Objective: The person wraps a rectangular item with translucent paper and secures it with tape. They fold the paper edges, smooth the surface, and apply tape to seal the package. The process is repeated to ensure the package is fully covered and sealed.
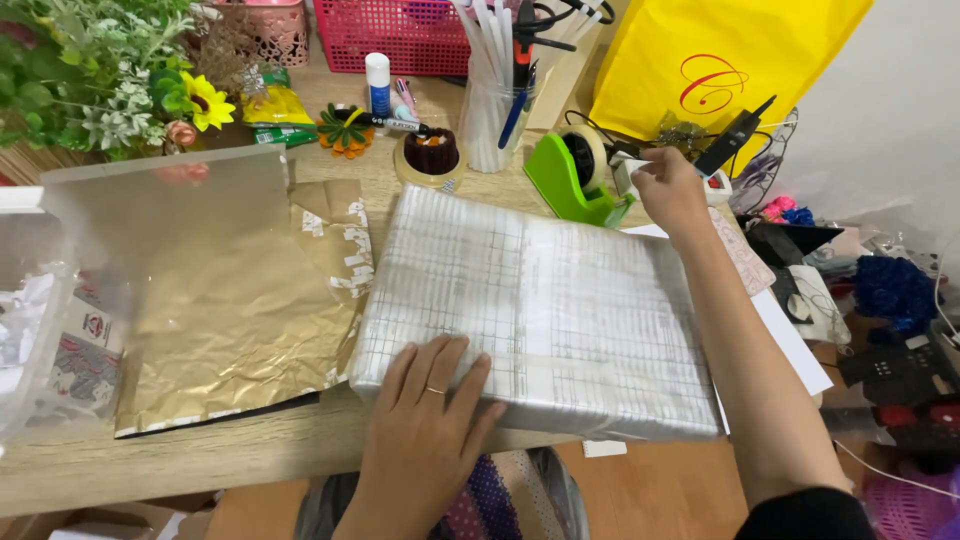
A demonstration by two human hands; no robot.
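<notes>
the wrapped parcel (535,310) is pressed flat by the spread left hand (425,420), while tape at the green dispenser (570,175) is pinched by the right hand (672,190), the wrap judged not fully taped.

1. wrapped package (540,300): white-grey, faint grid-line pattern under clear film
2. foil sheet (230,320): crinkled gold
3. tape dispenser (565,180): bright green
4. bag (720,60): yellow, red curled motif
5. basket (400,35): pink-red lattice
6. desk (200,460): pale wood grain
7. artificial flower (205,100): yellow, amid green foliage
</notes>
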